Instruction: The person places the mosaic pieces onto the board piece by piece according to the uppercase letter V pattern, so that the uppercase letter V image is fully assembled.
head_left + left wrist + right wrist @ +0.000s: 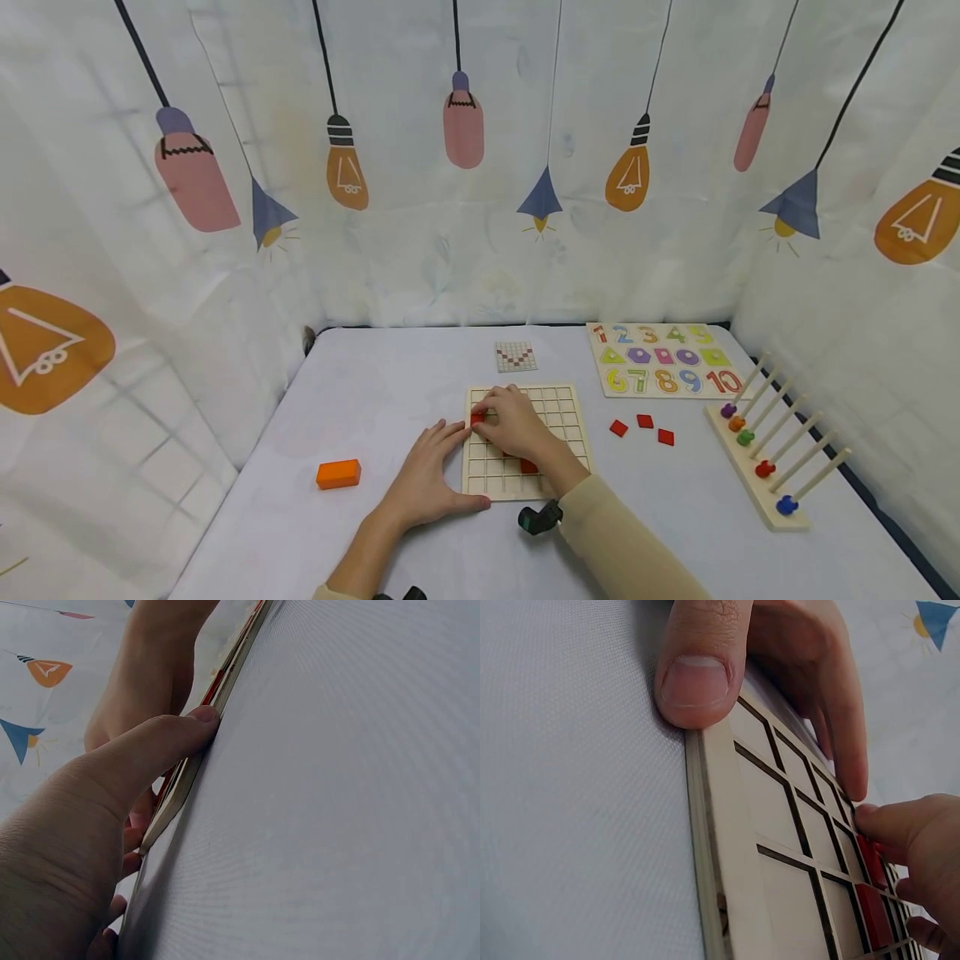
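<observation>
A wooden grid board (486, 485) lies flat on the white table. My left hand (426, 482) braces it, thumb (191, 726) against the near edge and fingers spread along the left side. Over the board reaches my right hand (517, 421), its thumb and fingertips pinching a red square tile (477, 418) at a left-column cell. Another red tile (528, 467) sits in the grid near my right wrist, and further red tiles (874, 915) show in the right wrist view. My right hand and forearm hide part of the grid.
Several loose red tiles (644, 421) lie right of the board. Behind it is a small pattern card (515, 357). A number-and-shape puzzle board (651, 358) stands back right, near a peg rack (757, 475) with coloured beads. An orange block (338, 474) rests at left.
</observation>
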The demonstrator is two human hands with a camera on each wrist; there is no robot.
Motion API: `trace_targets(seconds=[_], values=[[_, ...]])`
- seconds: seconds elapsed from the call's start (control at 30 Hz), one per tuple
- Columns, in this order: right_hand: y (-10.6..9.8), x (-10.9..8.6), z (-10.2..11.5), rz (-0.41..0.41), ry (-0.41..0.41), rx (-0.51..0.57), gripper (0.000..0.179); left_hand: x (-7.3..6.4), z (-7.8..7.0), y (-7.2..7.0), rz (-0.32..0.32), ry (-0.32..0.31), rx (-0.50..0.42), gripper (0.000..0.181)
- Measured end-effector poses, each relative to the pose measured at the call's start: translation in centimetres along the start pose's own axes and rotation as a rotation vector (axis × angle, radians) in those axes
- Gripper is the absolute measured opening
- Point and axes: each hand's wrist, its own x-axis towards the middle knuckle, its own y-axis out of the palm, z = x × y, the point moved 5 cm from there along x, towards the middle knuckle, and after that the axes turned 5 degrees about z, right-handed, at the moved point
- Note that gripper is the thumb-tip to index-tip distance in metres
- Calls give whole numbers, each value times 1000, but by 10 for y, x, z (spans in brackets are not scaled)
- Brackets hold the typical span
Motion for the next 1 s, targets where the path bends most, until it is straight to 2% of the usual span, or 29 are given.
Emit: trace_targets(seconds=[0.63,0.8,1.0], values=[[-1,-4,-2,0,-10,-2,31,0,-1,0,3,3,6,121],[-8,-11,-2,-11,-20,-28,33,0,-1,0,2,-3,3,119],[-18,-19,-1,-28,-28,-6,33,0,-1,0,-4,-1,-4,119]])
